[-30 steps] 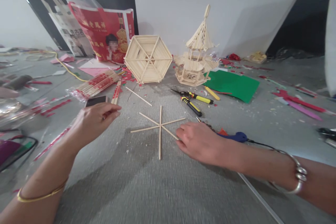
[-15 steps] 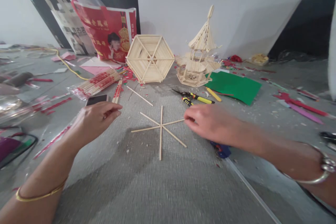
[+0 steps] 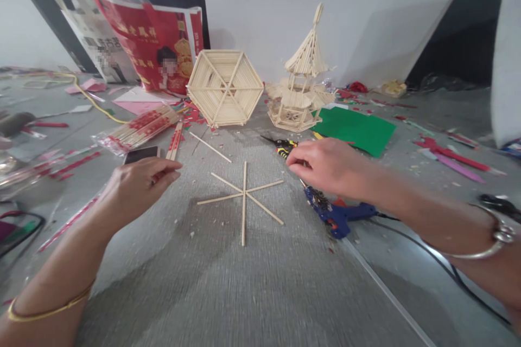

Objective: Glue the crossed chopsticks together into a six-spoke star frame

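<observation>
Several thin wooden sticks lie crossed as a six-armed star (image 3: pixel 244 193) on the grey floor between my hands. My left hand (image 3: pixel 136 184) hovers to the star's left, near a dark phone (image 3: pixel 142 154); its fingers are curled together, with nothing seen in them. Beyond the star's right side, my right hand (image 3: pixel 325 165) hangs over the floor with bent fingers drawn together and nothing visible in them. It partly covers yellow-and-black pliers (image 3: pixel 284 149). Just below it lies a blue glue gun (image 3: pixel 331 214) with a long clear glue stick (image 3: pixel 386 290) in its back.
At the back stand a hexagonal stick frame (image 3: pixel 226 88) and a stick pagoda (image 3: pixel 301 78). A green sheet (image 3: pixel 358 129) lies at right. Packed chopsticks (image 3: pixel 140 127) lie at left, before a red bag (image 3: pixel 158 49). One loose stick (image 3: pixel 210 146) lies behind the star. Scraps litter both sides.
My right hand has moved up and away from the star's right arm toward the pliers, uncovering the glue gun. My left hand stays about where it was. The view has shifted slightly.
</observation>
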